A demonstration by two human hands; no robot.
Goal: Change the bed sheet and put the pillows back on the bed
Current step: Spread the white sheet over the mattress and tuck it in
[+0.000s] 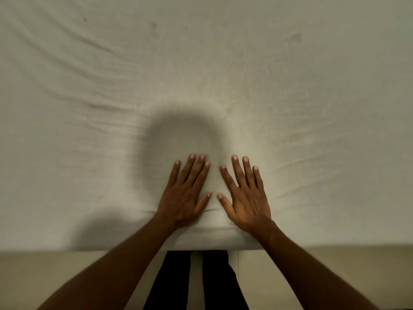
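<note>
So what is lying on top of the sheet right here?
Only the left hand and right hand, flat, fingers spread, near the front edge of the sheet. No pillows show. Whatever lies under the sheet is covered.

Both palms lie flat on the white bed sheet point(223, 86) near the bed's edge, the left hand point(187, 193) just beside the right hand point(244, 195), fingers straight and spread, thumbs nearly meeting. Creases fan outward from the hands, and a rounded shadow point(185, 133) lies just beyond the left fingertips. Below the wrists, dark trouser legs point(214, 280) stand on the pale floor point(55, 276).

Left hand point(186, 198) and right hand point(245, 198) flat, fingers point(237, 171) spread
</note>
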